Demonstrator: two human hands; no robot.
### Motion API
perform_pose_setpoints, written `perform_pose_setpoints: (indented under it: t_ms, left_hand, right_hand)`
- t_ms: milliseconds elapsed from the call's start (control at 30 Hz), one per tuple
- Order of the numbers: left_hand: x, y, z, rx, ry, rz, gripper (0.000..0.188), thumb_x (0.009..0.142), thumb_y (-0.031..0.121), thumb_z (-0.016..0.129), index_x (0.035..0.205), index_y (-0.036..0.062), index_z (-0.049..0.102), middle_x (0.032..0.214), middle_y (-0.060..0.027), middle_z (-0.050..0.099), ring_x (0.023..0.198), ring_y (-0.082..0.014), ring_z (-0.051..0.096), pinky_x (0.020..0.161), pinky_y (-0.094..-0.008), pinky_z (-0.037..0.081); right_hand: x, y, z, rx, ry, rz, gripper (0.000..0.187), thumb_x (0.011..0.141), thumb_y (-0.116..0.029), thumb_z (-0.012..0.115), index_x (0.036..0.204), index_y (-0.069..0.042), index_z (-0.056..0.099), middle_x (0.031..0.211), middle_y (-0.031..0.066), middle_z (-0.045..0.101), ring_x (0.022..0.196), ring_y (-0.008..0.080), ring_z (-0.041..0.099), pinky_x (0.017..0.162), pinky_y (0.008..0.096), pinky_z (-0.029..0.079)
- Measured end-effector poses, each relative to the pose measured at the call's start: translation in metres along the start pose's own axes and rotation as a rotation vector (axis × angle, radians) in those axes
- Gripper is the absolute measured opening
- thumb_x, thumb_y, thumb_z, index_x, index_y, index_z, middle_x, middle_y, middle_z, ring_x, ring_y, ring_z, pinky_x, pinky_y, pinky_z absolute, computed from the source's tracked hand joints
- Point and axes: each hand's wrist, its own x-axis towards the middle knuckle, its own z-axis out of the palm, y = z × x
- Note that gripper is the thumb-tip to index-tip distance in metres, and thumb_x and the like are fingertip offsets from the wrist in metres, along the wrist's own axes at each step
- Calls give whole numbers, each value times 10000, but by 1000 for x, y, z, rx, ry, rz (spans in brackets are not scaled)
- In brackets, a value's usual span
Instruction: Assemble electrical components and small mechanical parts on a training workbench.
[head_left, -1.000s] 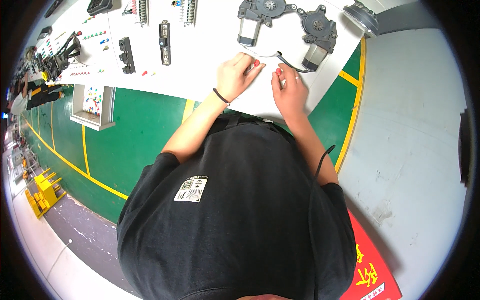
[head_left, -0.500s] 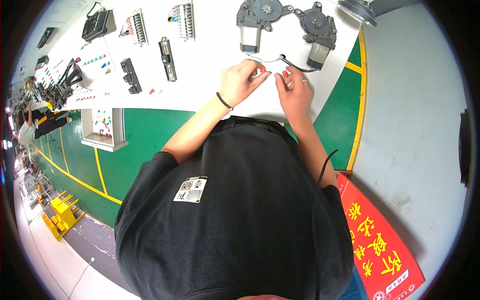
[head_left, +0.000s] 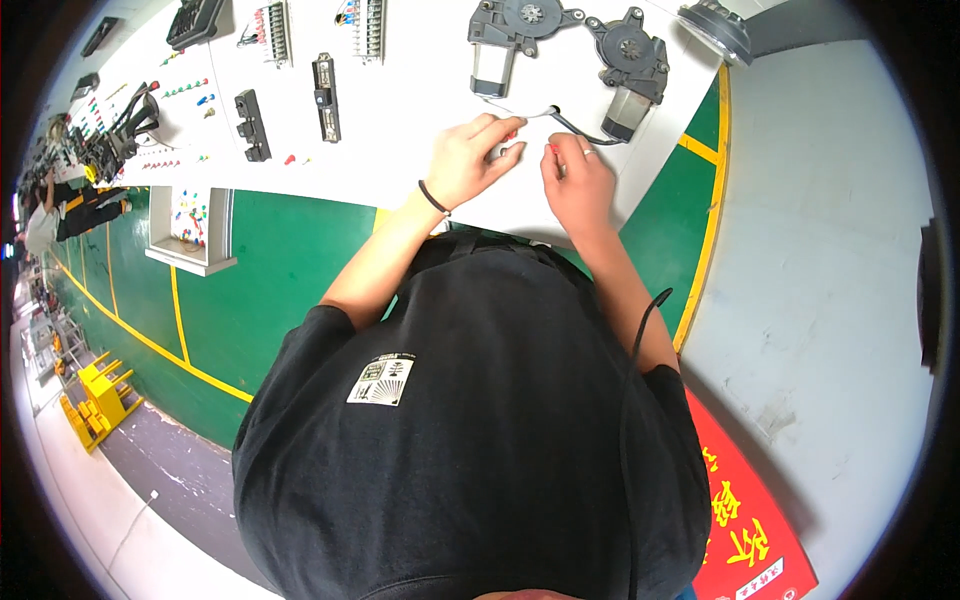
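Over the white table [head_left: 360, 170], my left hand [head_left: 468, 160] is curled, with a small red piece [head_left: 511, 135] showing at its index finger. The thumb stands a little apart below it. A short way to the right, my right hand [head_left: 582, 185] has its fingers pinched on another small red piece [head_left: 553, 149], mostly hidden by the fingertips. Just beyond both hands, a black cable [head_left: 578, 128] comes out of a hole in the table and runs to the right one of two window-lift motors [head_left: 632, 70]; a thin light wire runs to the left motor [head_left: 510, 45].
Left along the table are black switch panels [head_left: 326, 100], [head_left: 252, 125] terminal strips [head_left: 368, 30] and a loose red piece [head_left: 290, 159]. A round lamp [head_left: 717, 30] sits at the far right corner. Below the table edge is an open drawer [head_left: 190, 262]; a grey wall stands right.
The view has shifted slightly, so the table sits higher. My right fingers have closed more tightly round their red piece; my left thumb has moved away from its index fingertip.
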Motion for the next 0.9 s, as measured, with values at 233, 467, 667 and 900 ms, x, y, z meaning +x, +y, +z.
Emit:
perform_pose_setpoints:
  t_ms: [233,467,667,900]
  left_hand:
    - [-6,-3,4,3,0,-105,179,811,120,799,947,65,697,803,-79,636,633,-229,629,573,-329,508]
    - [4,2,-10,22,-44,-32,183,828,192,788,938,99,676,812,-43,657,614,-218,650,533,-336,511]
    - [7,-14,-10,4,-139,45,191,825,167,786,958,77,683,824,-71,652,620,-233,634,567,-335,515]
    - [10,0,-15,-81,-182,-59,188,826,166,783,949,72,675,812,-90,650,630,-265,647,560,-343,518]
  right_hand:
    - [0,-5,-8,89,-97,186,134,853,-147,705,944,-129,609,817,56,672,688,299,656,583,416,520]
    - [-1,-13,-3,15,23,128,144,857,-165,738,942,-116,633,760,41,642,623,257,634,552,381,498]
    - [-4,-6,10,-46,134,74,168,833,-134,772,938,-95,647,747,50,626,573,204,608,518,333,466]
    - [-12,-16,9,60,87,318,154,828,-145,747,914,-125,621,826,41,646,704,273,652,571,396,516]
